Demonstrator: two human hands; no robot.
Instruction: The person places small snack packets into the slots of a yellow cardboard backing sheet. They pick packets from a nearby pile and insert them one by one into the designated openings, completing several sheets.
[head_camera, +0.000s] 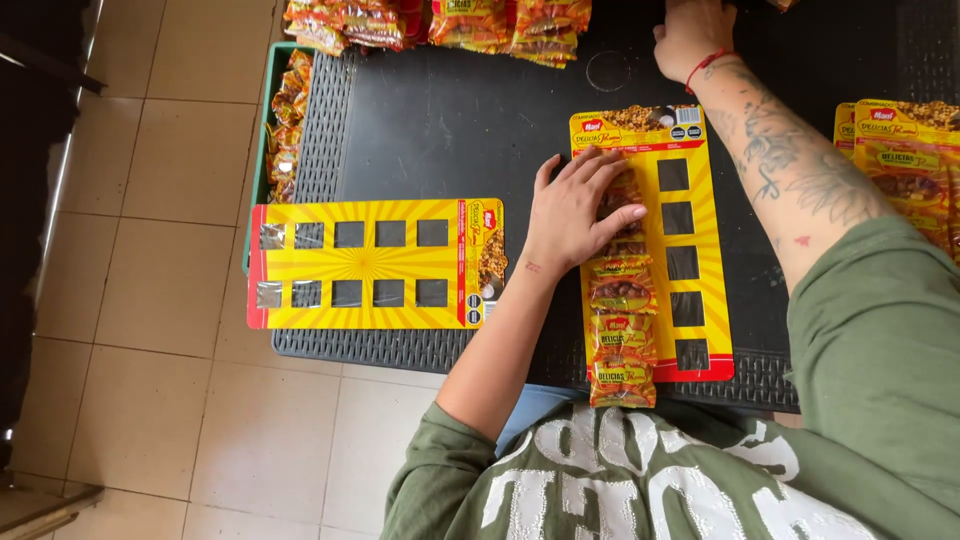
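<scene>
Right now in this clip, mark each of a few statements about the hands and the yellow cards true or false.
1. The left hand lies flat on the snack packets on the upright yellow card. True.
2. That card's right column of windows is filled with packets. False: those windows are bare and dark; only the left column holds packets.
3. The right hand reaches to the far edge of the black table. True.
4. The sideways yellow card is fully loaded with packets. False: its windows show as bare.
5. The right hand wears a blue glove. False: it is bare, with a red wrist band.
</scene>
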